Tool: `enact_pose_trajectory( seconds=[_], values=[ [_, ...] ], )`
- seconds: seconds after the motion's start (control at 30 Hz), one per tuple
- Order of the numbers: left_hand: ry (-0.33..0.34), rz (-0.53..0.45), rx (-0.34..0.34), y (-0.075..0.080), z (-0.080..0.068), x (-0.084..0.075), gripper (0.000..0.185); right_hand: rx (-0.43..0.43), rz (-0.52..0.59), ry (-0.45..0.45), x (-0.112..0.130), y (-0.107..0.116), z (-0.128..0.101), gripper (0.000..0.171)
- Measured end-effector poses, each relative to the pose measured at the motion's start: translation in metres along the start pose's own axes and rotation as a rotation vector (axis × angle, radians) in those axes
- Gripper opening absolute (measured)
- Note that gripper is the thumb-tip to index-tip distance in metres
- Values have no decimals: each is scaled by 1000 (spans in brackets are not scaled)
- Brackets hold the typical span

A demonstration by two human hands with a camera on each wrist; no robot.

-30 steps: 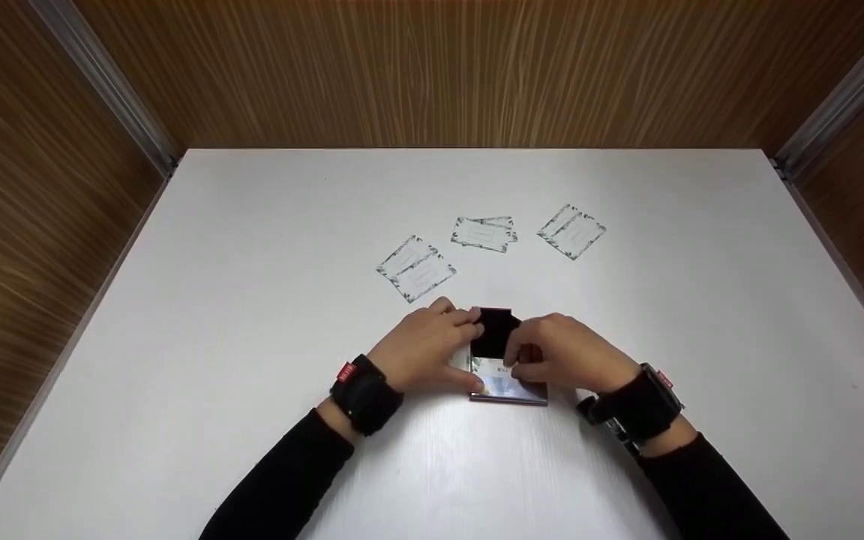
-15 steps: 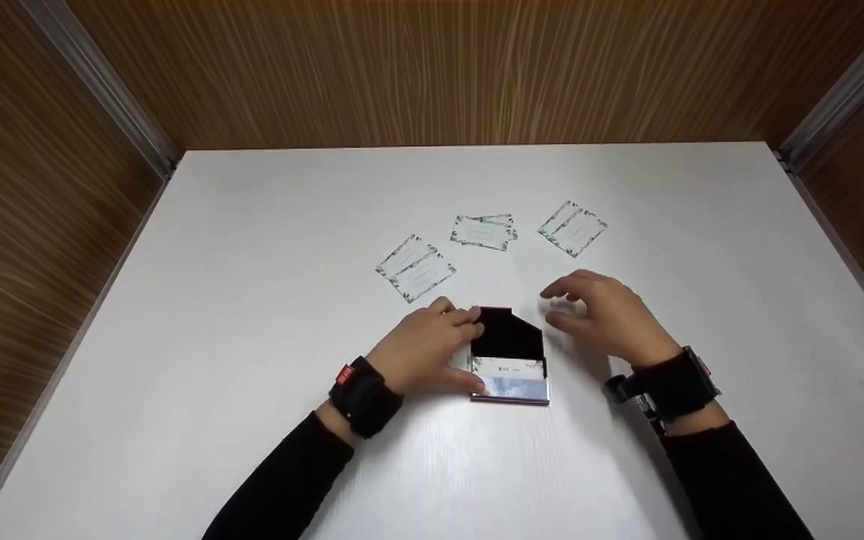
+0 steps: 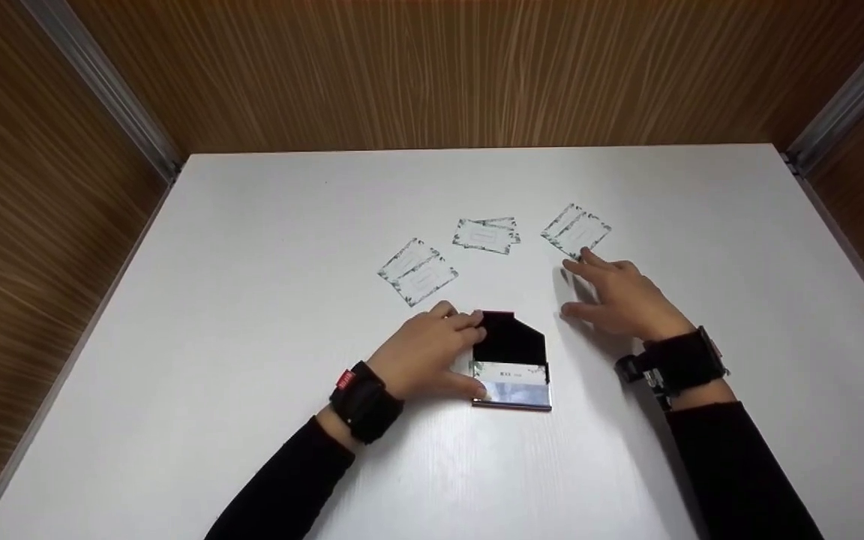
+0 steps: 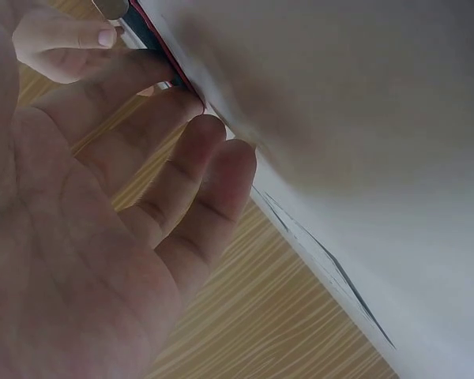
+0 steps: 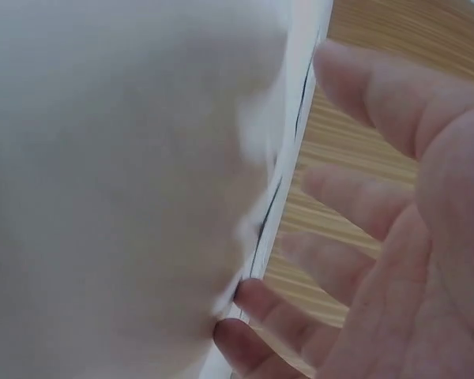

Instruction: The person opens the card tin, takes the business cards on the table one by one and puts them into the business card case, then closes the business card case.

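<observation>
On the white table lies an opened business card case (image 3: 509, 345) with a black-lined lid and a printed card (image 3: 511, 382) in its lower half. My left hand (image 3: 432, 351) holds the case at its left side, thumb on the lower left corner and fingertips at the lid's left edge. In the left wrist view two of its fingers meet the case's red-edged rim (image 4: 170, 59). My right hand (image 3: 627, 300) spreads its fingers at the near corner of the right pair of cards (image 3: 576, 229); whether it touches them I cannot tell. Nothing is in its grasp.
Two more overlapping groups of leaf-bordered white cards lie beyond the case: the left pair (image 3: 418, 272) and the middle cards (image 3: 484, 235). Wood-grain panels (image 3: 432, 75) wall the table at the back and both sides.
My right hand has left the card in the case and moved away and to the right, its fingers spreading, up to the right pair of cards. The left hand stays on the case.
</observation>
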State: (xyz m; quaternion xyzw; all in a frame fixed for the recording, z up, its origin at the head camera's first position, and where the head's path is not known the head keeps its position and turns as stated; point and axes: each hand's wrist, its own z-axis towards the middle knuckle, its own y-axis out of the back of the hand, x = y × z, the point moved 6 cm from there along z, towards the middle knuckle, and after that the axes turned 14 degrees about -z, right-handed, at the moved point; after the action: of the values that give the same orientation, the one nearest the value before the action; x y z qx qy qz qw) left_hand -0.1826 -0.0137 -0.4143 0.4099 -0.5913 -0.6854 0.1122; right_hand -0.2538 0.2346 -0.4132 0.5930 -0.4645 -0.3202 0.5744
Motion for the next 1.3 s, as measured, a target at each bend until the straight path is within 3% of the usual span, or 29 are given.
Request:
enact_pose_trajectory(
  seconds=[0.47,0.87,1.07,1.17,1.3],
  values=[
    [-5,-7,-13,-1,1,1,86,-43,-76,29,0,4,1,66],
    [-2,1,-7,-3,2,4,84,-1,-9,38,0,0,2,44],
    [-4,5,-11,-2,2,3,84,-32,28,-4,-1,2,1,46],
    [-11,1,-19,-1,1,2,84,-59,-8,-12,-1,5,0,49],
    [-25,3,-31,0,1,1,83,-121,-55,16,1,11,-1,39]
  ],
)
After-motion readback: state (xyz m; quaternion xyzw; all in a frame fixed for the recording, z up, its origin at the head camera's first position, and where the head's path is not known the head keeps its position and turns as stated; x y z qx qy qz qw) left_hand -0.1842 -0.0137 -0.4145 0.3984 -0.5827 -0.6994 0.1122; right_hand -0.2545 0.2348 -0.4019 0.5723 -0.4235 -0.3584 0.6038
